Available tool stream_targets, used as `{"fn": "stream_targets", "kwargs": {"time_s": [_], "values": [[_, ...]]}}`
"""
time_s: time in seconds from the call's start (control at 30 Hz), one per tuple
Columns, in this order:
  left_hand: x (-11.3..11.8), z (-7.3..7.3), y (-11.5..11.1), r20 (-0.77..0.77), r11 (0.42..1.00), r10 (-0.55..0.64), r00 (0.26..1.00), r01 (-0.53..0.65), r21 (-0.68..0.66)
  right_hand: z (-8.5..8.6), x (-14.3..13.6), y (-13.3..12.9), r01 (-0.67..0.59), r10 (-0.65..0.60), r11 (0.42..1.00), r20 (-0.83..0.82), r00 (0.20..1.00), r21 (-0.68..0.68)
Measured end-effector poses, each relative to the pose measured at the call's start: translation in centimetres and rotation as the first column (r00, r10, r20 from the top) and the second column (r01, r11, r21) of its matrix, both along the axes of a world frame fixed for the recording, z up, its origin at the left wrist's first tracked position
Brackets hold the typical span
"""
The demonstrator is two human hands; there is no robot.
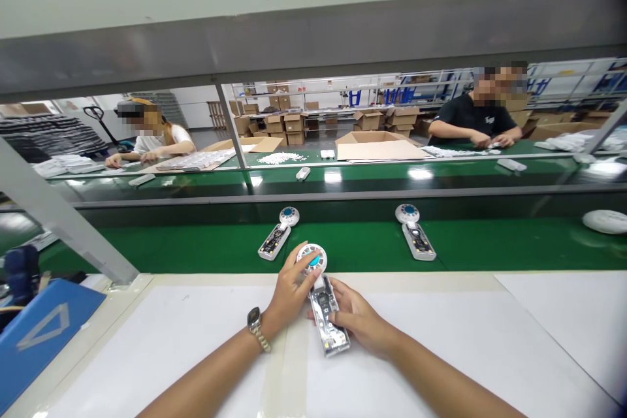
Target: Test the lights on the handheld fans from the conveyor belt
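Between my hands is a handheld device with a round white fan-like head (319, 264) and a clear body (327, 323) whose circuit board shows. My left hand (290, 287), with a watch (255, 319) on its wrist, is closed on the round head, fingers across its blue centre. The lower body is gripped by my right hand (360, 320), its thumb on the front. The device tilts over the near edge of the white worktop. Two similar devices, one at left (275, 240) and one at right (418, 240), lie beyond on the green surface.
A white oval part (606, 222) lies far right on the green surface (171, 245). At left are a slanted metal post (68, 222) and a blue folder (49, 339). Across the line, two people work near white parts (281, 158) and cardboard boxes (379, 147). A shelf beam (313, 32) spans overhead.
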State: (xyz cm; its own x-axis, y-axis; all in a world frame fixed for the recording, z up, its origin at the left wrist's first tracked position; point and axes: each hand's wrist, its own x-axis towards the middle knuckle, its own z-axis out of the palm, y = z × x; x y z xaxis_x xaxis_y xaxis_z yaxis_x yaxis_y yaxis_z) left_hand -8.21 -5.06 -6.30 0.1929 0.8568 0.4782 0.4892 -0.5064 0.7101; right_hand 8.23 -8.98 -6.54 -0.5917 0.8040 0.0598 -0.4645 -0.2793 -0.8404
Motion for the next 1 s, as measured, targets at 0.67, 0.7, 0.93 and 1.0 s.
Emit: {"fn": "stream_targets", "kwargs": {"time_s": [0.67, 0.7, 0.93, 1.0], "values": [[-1.3, -1.3, 2.5, -0.131, 0.994, 0.111, 0.985, -0.111, 0.006, -0.8, 0.1, 1.4, 0.275, -0.266, 0.957, 0.096, 0.959, -0.088], [-1.7, -1.3, 2.8, -0.101, 0.99, 0.135, 0.986, -0.139, -0.031, -1.1, 0.3, 1.7, 0.321, -0.317, 0.947, 0.135, 0.939, -0.006], [-1.7, -1.8, 2.5, -0.09, 0.981, 0.188, 0.978, -0.192, -0.039, -2.7, 5.3, 7.0, 0.465, -0.932, 0.361, 0.327, 0.154, 0.808], [-1.4, -1.7, 2.3, -0.114, 0.981, 0.189, 0.975, -0.193, -0.022, -2.8, 6.6, 8.3, 0.424, -0.911, 0.351, 0.409, -0.051, 0.835]]}}
